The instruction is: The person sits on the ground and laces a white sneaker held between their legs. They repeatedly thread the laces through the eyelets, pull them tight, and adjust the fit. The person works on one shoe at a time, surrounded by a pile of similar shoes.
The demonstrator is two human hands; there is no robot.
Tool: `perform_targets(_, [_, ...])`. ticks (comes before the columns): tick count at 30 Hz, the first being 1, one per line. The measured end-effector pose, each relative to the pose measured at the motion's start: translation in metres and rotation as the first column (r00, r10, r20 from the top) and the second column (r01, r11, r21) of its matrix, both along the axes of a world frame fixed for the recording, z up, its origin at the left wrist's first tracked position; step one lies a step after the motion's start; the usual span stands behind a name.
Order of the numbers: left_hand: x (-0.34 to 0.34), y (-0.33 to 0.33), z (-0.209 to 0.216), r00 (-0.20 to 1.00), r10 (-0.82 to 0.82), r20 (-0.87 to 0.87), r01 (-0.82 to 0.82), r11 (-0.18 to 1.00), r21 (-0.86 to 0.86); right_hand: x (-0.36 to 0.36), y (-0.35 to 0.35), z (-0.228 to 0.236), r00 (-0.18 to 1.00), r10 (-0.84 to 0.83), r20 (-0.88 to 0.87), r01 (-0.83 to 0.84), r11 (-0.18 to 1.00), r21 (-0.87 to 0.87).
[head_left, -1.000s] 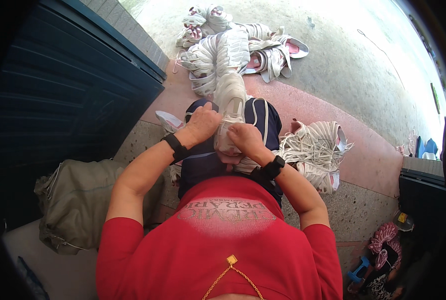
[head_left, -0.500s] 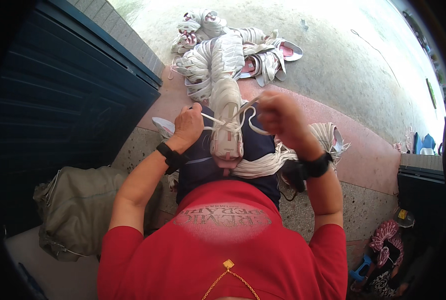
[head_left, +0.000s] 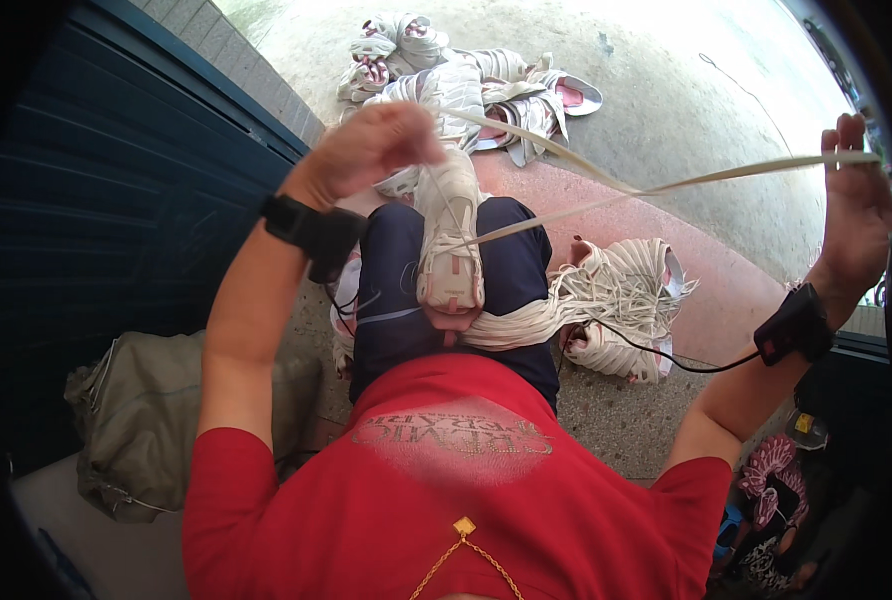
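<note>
A white and pink shoe upper [head_left: 453, 270] lies over my lap, its toe pointing away and its pink heel toward me. My left hand [head_left: 386, 150] is raised above it on the left, fingers curled on the shoelace and partly blurred. Far out to the right, my right hand [head_left: 859, 205] grips the same off-white shoelace [head_left: 746, 177] between its fingers. The lace stretches across, with one strand running down to the upper. A thick bundle of white laces [head_left: 516, 326] lies across my right thigh.
Piled shoe uppers [head_left: 446, 88] lie ahead on the floor. More uppers [head_left: 621, 300] and loose laces sit right of my knees. A dark blue metal door [head_left: 116, 200] stands left, above a grey-green sack [head_left: 156, 430]. A black cable [head_left: 686, 368] hangs from my right wrist device.
My right hand has swung far out to the right, drawing the lace long. My left hand has risen up and away. The loops over the upper have gone.
</note>
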State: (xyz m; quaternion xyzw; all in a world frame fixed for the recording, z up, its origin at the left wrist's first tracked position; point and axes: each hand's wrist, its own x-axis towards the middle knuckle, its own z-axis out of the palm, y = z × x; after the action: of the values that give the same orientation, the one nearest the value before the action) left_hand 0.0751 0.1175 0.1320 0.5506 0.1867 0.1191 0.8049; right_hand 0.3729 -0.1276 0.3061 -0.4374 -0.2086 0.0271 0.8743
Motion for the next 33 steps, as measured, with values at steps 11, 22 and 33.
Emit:
perform_targets(11, [-0.158, 0.092, -0.030, 0.668, 0.662, -0.338, -0.705, 0.709, -0.006, -0.068, -0.017, -0.296, 0.626, 0.692, -0.359, -0.626, 0.171, -0.760])
perform_targets(22, [-0.068, -0.077, -0.137, 0.803, 0.102, -0.587, 0.214, 0.870, 0.444, -0.165, 0.020, -0.349, 0.521, 0.702, 0.486, 0.231, 0.432, -0.872])
perform_targets(33, [-0.067, -0.097, -0.149, 0.770, 0.432, -0.469, 0.149, 0.593, 0.791, -0.173, 0.026, -0.349, 0.559, 0.676, 0.480, 0.262, 0.405, -0.876])
